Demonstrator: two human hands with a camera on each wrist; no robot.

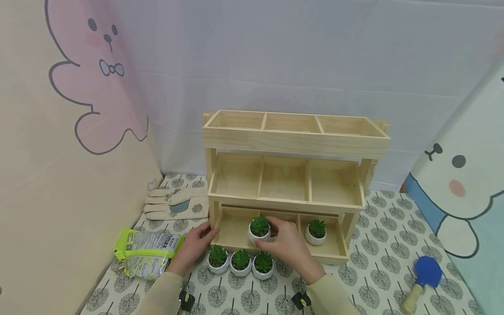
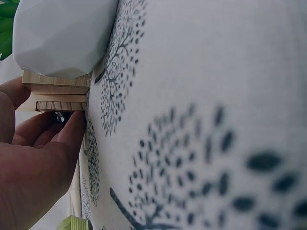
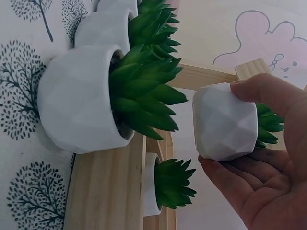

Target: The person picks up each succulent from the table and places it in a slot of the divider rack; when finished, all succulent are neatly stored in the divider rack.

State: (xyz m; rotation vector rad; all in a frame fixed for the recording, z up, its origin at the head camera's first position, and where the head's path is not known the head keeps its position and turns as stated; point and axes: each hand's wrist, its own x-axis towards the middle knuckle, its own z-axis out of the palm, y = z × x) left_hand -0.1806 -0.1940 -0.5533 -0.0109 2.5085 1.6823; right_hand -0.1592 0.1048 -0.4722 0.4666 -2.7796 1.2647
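My right hand holds a small potted succulent above the bottom tier of a wooden plant shelf. In the right wrist view, its thumb and fingers pinch the white faceted pot from opposite sides. My left hand is at the left end of the bottom tier. The left wrist view has that thumb and fingers on either side of the wooden corner. Another succulent stands in the right bottom compartment. Three more potted succulents line up in front of the shelf.
Pale work gloves lie left of the shelf, behind a green-and-grey bag. A blue trowel with a wooden handle lies at the right. Cloth walls stand behind and beside the tree-patterned tablecloth.
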